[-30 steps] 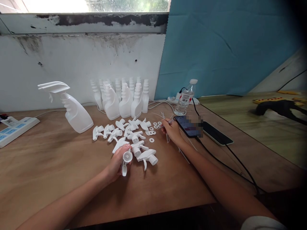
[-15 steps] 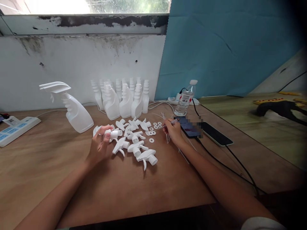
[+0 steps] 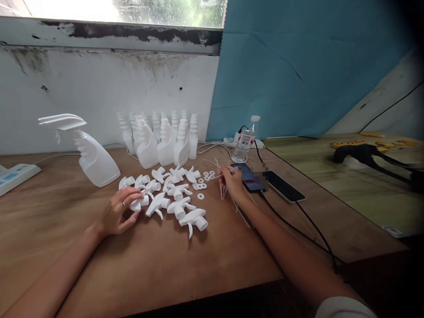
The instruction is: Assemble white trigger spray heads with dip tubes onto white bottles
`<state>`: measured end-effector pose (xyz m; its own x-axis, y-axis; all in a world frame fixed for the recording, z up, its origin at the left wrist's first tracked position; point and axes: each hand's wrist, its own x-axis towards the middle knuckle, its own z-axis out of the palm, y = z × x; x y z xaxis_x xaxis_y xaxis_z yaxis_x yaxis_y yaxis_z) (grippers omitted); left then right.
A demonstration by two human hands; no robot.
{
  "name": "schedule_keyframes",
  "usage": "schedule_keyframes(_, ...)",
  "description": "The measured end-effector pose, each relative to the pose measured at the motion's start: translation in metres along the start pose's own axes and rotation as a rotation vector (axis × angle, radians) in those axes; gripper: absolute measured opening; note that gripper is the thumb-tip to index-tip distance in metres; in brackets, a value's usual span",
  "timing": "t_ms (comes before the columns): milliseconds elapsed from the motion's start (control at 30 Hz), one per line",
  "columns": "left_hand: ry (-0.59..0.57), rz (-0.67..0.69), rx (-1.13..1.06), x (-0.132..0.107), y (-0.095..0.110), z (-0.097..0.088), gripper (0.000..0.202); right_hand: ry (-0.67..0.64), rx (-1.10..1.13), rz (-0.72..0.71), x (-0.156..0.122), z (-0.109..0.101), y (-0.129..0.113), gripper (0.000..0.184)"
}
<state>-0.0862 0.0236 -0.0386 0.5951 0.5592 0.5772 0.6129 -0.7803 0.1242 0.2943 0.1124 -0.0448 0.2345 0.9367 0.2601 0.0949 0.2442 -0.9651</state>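
My left hand (image 3: 119, 213) is low over the wooden table, its fingers curled round a white trigger spray head (image 3: 140, 203) at the left edge of a loose group. Several more white spray heads (image 3: 179, 206) lie to its right. In my right hand (image 3: 233, 182) is a slim tool (image 3: 217, 177) with a thin shaft and a clear-looking handle; its exact kind is unclear. The shaft points left toward several flat white ring washers (image 3: 200, 196). Thin white tubes (image 3: 224, 191) lie beneath and beside this hand.
Several white bottles without heads (image 3: 145, 143) stand by the wall. One bottle with a spray head fitted (image 3: 96, 159) stands at left, near a power strip (image 3: 20, 176). On the right are a water bottle (image 3: 245, 141), a phone (image 3: 249, 179), a dark-topped device (image 3: 285, 187) and cables.
My left hand has come down and toward me with the spray head, uncovering others behind it. My right hand keeps the tool near the washers. The whole view has shifted slightly.
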Motion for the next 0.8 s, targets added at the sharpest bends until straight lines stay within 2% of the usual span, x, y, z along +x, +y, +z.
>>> schedule_keyframes(100, -0.098, 0.027, 0.014, -0.002, 0.002, -0.003, 0.05, 0.004, -0.007, -0.002, 0.0, 0.0, 0.0, 0.024)
schedule_keyframes(167, -0.071, -0.005, 0.03, -0.001, 0.001, -0.003, 0.047, 0.001, -0.011, 0.003, -0.001, 0.001, -0.001, 0.024)
schedule_keyframes(233, 0.107, -0.148, 0.068, -0.001, -0.006, -0.002, 0.04, 0.0, 0.0, 0.009, -0.001, 0.001, -0.001, 0.024)
schedule_keyframes(333, 0.496, -0.454, 0.208, -0.008, -0.034, -0.002, 0.035, 0.003, 0.03, 0.008, -0.002, 0.002, -0.003, 0.024)
schedule_keyframes(400, 0.716, -0.647, 0.281, -0.016, -0.061, -0.004, 0.046, 0.002, 0.046, 0.004, -0.002, 0.003, -0.004, 0.025)
schedule_keyframes(467, 0.805, -0.853, 0.282, -0.024, -0.086, -0.008, 0.062, -0.002, 0.055, 0.002, -0.002, 0.004, -0.005, 0.026)
schedule_keyframes(533, 0.805, -1.007, 0.267, -0.031, -0.104, -0.011, 0.069, -0.008, 0.056, 0.006, -0.003, 0.004, -0.006, 0.026)
schedule_keyframes(600, 0.769, -1.086, 0.237, -0.035, -0.111, -0.012, 0.07, -0.009, 0.057, 0.01, -0.003, 0.005, -0.007, 0.027)
schedule_keyframes(700, 0.705, -1.131, 0.186, -0.037, -0.112, -0.012, 0.069, -0.01, 0.067, 0.002, -0.003, 0.005, -0.007, 0.028)
schedule_keyframes(800, 0.657, -1.167, 0.195, -0.037, -0.107, -0.012, 0.056, -0.017, 0.088, 0.009, -0.003, 0.005, -0.006, 0.031)
